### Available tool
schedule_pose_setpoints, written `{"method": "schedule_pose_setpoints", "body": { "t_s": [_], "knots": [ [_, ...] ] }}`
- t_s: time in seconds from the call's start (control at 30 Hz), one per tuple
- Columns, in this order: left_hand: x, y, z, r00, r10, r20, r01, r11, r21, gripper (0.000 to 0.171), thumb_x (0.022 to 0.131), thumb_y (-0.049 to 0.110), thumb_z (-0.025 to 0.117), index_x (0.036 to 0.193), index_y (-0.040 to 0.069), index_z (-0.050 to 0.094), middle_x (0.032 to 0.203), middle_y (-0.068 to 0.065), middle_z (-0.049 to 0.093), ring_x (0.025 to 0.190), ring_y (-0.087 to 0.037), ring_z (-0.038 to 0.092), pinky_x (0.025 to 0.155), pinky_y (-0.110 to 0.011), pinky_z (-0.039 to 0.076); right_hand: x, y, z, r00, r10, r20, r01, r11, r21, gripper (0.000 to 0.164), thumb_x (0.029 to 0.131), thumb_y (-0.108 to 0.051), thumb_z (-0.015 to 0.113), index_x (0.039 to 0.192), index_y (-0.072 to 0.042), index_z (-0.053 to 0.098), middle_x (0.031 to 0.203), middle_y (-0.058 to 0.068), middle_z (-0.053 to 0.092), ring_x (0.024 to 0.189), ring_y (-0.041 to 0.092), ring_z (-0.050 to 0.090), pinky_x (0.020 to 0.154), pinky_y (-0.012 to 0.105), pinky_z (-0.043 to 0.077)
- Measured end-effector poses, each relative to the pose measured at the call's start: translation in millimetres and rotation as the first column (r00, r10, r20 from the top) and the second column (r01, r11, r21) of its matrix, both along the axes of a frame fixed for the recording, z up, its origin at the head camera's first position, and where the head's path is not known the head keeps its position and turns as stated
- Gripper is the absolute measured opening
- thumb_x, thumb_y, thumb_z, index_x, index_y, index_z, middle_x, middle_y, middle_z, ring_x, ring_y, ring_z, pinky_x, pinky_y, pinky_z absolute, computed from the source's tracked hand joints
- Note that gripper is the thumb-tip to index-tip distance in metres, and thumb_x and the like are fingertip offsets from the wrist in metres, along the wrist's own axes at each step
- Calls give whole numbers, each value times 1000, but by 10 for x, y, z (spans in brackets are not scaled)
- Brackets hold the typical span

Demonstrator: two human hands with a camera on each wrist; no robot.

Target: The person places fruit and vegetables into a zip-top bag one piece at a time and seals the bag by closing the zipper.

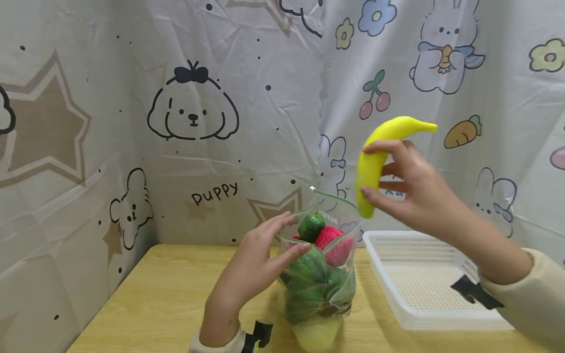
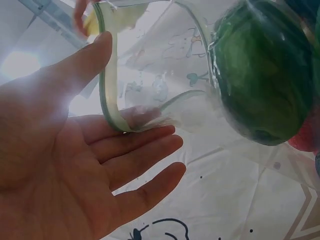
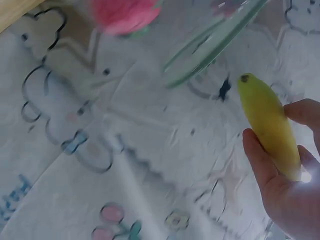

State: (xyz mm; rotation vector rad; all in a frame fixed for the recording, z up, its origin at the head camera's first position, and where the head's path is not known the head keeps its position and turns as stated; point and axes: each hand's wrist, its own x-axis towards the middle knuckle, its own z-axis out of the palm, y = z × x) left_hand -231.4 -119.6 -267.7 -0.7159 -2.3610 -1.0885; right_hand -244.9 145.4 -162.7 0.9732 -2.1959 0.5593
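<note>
A clear zip bag (image 1: 348, 202) with a green-edged mouth stands upright on the table, filled with several toy-like fruits or vegetables. A dark green one (image 1: 311, 227) and a pinkish-red one (image 1: 333, 245) show at the top. My left hand (image 1: 251, 260) holds the bag's mouth from the left, thumb on the near rim; in the left wrist view the index finger lies behind the rim (image 2: 103, 65). Up and to the right of the opening, my right hand (image 1: 412, 181) grips a yellow banana (image 1: 371, 171) between thumb and fingers, its lower end near the bag's far right rim.
A white plastic basket (image 1: 399, 314) sits to the right of the bag, partly under the right forearm. The wooden table (image 1: 176, 294) meets a printed cloth backdrop (image 1: 247, 147) behind and at the left.
</note>
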Motion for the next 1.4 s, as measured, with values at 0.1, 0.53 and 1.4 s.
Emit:
{"method": "schedule_pose_setpoints", "body": {
  "t_s": [0.1,0.53,1.4],
  "knots": [
    [10,-6,-13,1000,16,13,-16,1000,15,61,82,53,60,131,16,54,141,-5,51,129,-17,42,107,-48,42,-12,-272,-39,997,65,30,-67,995,69,57,79,-12,72,129,-15,44,124,10,46,100,18,59,78,35,62],
    [2,55,-75,999,7,34,-6,1000,-5,86,72,60,66,139,10,44,149,-9,40,133,-24,36,106,-54,41,-54,-383,-435,848,16,530,-167,957,239,33,98,-36,44,127,-26,56,113,5,67,78,8,66,83,47,56],
    [38,0,-10,999,14,31,-12,999,-40,85,72,62,64,140,15,43,150,-5,39,133,-23,36,105,-54,42,-484,-239,-428,984,-57,167,18,974,227,17,90,-12,59,100,-10,72,100,6,73,89,18,60,73,40,60]
  ]
}}
